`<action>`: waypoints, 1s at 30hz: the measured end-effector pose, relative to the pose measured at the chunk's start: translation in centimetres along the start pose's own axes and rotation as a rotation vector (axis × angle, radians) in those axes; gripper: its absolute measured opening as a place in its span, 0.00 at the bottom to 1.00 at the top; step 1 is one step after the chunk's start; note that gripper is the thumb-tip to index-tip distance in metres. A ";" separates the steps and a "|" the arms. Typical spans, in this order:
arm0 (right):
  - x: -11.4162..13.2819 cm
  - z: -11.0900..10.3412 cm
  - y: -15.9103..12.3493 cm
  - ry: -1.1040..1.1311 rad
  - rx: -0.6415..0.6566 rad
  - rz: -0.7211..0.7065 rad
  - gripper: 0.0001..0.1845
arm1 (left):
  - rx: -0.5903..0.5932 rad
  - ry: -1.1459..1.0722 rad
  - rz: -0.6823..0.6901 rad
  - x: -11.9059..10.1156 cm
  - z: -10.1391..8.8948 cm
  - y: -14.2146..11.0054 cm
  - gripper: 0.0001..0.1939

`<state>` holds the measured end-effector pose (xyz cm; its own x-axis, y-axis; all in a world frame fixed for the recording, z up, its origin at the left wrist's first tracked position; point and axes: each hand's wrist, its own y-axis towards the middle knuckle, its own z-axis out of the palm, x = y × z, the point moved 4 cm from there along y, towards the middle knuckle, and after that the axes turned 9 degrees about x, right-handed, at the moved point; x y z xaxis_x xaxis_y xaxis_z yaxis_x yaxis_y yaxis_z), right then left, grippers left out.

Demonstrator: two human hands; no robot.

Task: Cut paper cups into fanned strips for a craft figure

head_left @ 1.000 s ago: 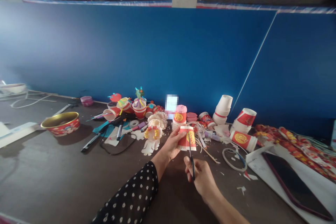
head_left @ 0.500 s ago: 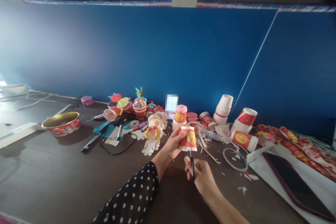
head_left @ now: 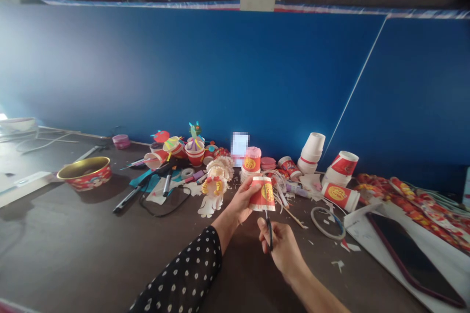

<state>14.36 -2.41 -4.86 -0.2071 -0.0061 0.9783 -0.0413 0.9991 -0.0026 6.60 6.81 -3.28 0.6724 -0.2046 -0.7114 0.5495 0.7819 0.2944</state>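
The left hand [head_left: 238,201] is closed around a red and white paper cup [head_left: 262,194], holding it up in the air over the bench [head_left: 66,234]. The cup has a round gold picture on its side. The right hand [head_left: 281,249] is closed on the black handles of a pair of scissors [head_left: 269,231], and the thin blades reach up to the cup's bottom edge. It seems best to turn the cup slowly and make small snips, so the edge stays neat. Nothing sits between the hands and the cup. Just ahead lie white paper cutouts [head_left: 215,190] and a cup with a pink top [head_left: 252,159]. To the right are a stack of white cups [head_left: 311,152] and a black phone [head_left: 411,259]. Little paper scraps [head_left: 338,265] lie on the bench near the right hand, and a gold and red bowl [head_left: 84,174] sits far off to the left.
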 end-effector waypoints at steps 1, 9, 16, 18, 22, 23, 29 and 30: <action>0.0 0.0 0.0 0.005 -0.001 -0.002 0.28 | 0.000 -0.003 -0.001 0.0 0.0 0.0 0.17; -0.8 -0.2 0.2 0.113 -0.017 0.040 0.26 | -0.071 -0.145 -0.051 0.1 -0.2 0.3 0.21; -0.6 -0.2 0.0 0.223 0.001 0.042 0.25 | -0.042 -0.064 -0.007 -0.2 -0.2 0.2 0.19; -0.6 -0.2 0.0 0.240 0.003 0.049 0.25 | -0.013 -0.060 -0.008 -0.3 0.0 0.2 0.20; -0.5 -0.3 0.1 0.313 0.010 0.060 0.25 | 0.055 -0.026 0.011 -0.6 0.3 -0.2 0.22; -0.5 -0.3 0.1 0.336 0.012 0.060 0.25 | 0.086 -0.023 0.010 -0.6 0.4 -0.3 0.24; -0.3 -0.5 0.2 0.395 -0.007 0.071 0.25 | 0.258 -0.027 -0.037 -0.3 0.3 -0.6 0.36; -0.4 -0.6 0.2 0.397 -0.013 0.077 0.25 | 0.277 -0.016 -0.044 -0.2 0.3 -0.7 0.37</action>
<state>14.97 -2.22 -5.11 0.1843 0.0825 0.9794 -0.0274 0.9965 -0.0788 6.25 6.14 -3.09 0.6518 -0.2458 -0.7175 0.6912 0.5818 0.4286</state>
